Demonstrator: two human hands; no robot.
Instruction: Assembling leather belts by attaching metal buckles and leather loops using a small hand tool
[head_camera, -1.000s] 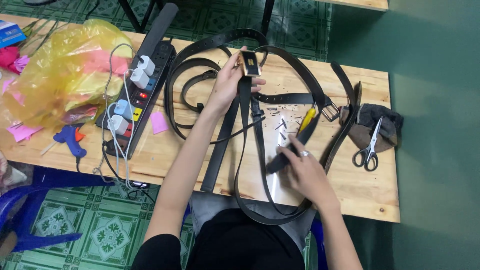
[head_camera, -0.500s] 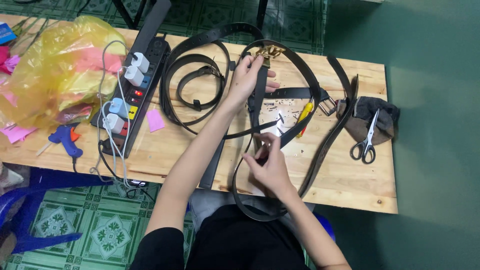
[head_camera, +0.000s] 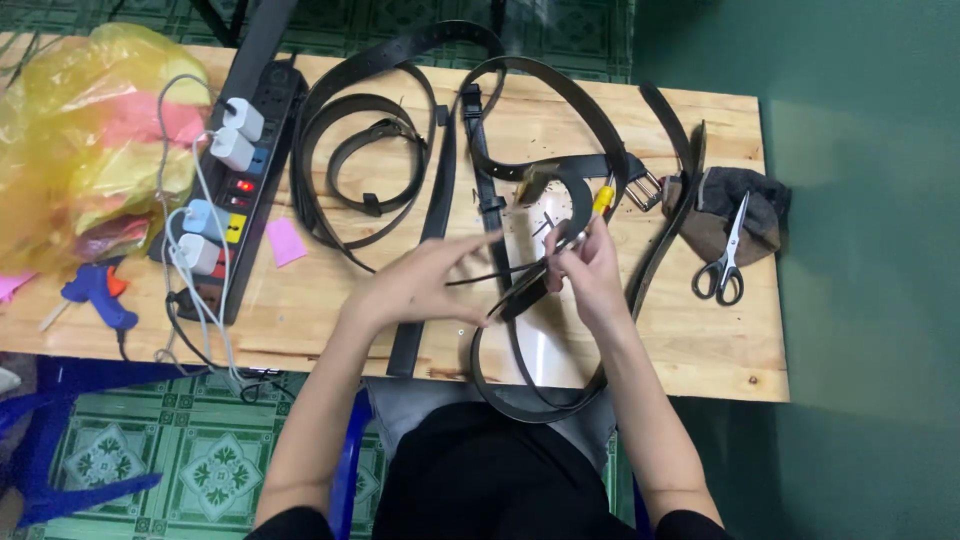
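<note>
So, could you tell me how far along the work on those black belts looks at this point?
Nothing looks finished. In hand: the right hand grips the end of one black belt above the wooden table, and the left hand reaches toward it with open fingers. Left: several other belts lie looped and untouched, one with a metal buckle. The scissors and a yellow-handled tool lie unused nearby.

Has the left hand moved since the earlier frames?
Yes. The left hand has come back from the far belt buckle toward the near table edge, beside the right hand.
</note>
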